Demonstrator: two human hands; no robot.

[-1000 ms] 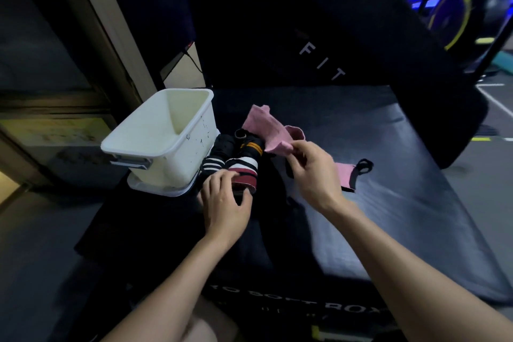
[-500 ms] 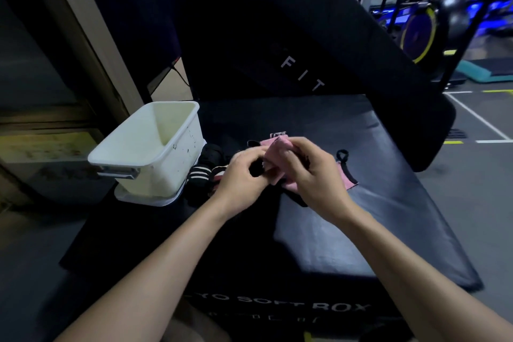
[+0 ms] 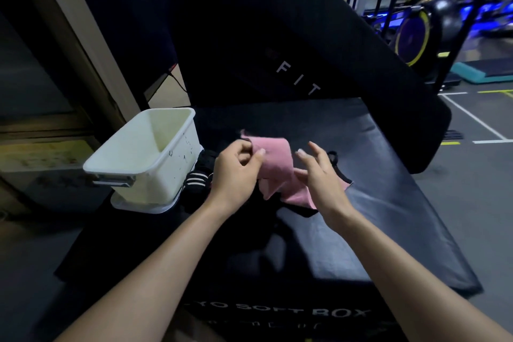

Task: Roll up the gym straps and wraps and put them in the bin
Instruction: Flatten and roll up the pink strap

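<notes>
Two hands meet at the pink fabric wrap [image 3: 277, 164]: left hand [image 3: 236, 175] pinches its upper end, right hand [image 3: 319, 178] spread loose beside it. Its long axis slants toward the black padded box's [image 3: 388, 216] near right edge.

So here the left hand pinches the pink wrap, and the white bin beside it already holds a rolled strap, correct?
Not quite. The head view shows the white bin holds nothing visible inside. The rest stands: the left hand pinches the pink wrap, and the bin sits beside it.

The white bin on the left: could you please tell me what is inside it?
The white bin shows only bare pale inner walls; no strap or wrap is visible inside. Its near wall hides the bottom closest to the camera, so that corner cannot be checked.
</notes>
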